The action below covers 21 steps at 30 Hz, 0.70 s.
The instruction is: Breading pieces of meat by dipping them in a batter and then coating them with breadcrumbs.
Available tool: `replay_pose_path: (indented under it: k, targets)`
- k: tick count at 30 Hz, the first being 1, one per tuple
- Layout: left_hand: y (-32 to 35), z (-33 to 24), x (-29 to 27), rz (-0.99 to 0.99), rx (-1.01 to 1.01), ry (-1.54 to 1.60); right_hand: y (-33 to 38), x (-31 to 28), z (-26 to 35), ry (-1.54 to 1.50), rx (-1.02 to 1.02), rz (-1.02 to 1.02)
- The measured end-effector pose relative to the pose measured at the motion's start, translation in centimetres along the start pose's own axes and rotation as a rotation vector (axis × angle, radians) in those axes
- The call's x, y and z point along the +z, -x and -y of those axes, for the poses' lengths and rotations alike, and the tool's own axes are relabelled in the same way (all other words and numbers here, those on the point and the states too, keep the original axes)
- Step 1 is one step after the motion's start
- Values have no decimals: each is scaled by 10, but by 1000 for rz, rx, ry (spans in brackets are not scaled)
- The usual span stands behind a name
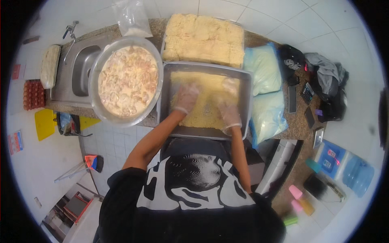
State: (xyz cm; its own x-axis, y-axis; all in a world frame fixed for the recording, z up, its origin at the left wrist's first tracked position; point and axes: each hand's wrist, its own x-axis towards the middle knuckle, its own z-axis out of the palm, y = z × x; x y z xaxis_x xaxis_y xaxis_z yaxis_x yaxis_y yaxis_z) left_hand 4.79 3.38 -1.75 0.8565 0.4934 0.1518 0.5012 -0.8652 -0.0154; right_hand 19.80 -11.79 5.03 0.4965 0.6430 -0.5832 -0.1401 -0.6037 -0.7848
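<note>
Both of my hands, in clear plastic gloves, are inside a deep grey tray [246, 97] spread with yellow breadcrumbs [196, 119]. My left hand [187, 97] lies in the crumbs left of the middle, its fingers stretched out and slightly blurred. On the right side my right hand [229, 113] reaches into the crumbs, its fingers smeared by motion. Just beyond it, near the tray's far right corner, rests a pale, partly coated piece [231, 85], seemingly raw meat. Left of the tray stands a large metal bowl [94, 77] of raw meat pieces [127, 81] in creamy liquid.
Behind the grey tray, another tray holds crumb-coated pieces [202, 38]. Bags of crumbs [265, 117] lie against the right side. A sink [83, 71] and egg cartons [34, 94] are at left. Phones, a calculator [308, 93] and dark clothing [328, 77] lie at right.
</note>
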Motion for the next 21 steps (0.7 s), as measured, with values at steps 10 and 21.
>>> replay_pose_path:
  k: [10, 21]
  targets:
    - [77, 7, 2, 250, -262, 131, -42, 54, -12, 989, -385, 115]
    - [28, 3, -95, 620, -658, 523, -42, 35, -13, 1082, -581, 487]
